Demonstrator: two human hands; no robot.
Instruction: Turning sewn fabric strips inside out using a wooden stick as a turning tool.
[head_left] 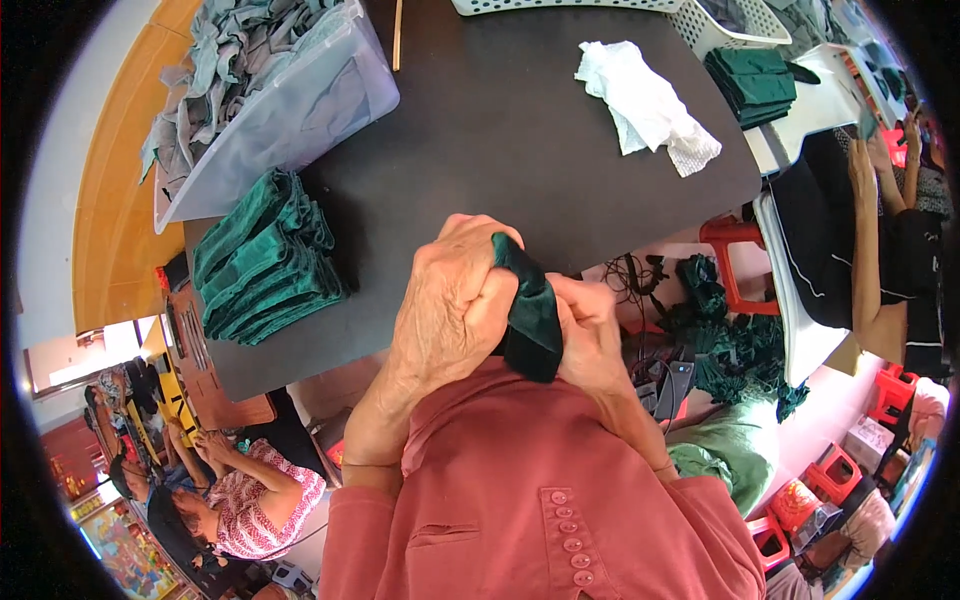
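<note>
Close in front of my chest, a dark green velvet piece of fabric (534,320) is gripped between my two hands. My left hand (462,290) is closed in a fist around its upper left part. On the other side, my right hand (590,330) pinches its right edge with bent fingers. The cloth's lower end hangs down between the hands, over my red shirt. Left of my hands, a stack of folded green velvet pieces (265,265) lies on the dark table (450,120). My right fingertips are partly hidden by the fabric.
A clear plastic bin (330,110) heaped with grey-green cloth stands at the far left. White crumpled cloth (645,105) lies at the table's far right. Beyond are a white basket (730,30) and folded green cloth (752,85). Other people sit at both sides; a red stool (735,265) stands right.
</note>
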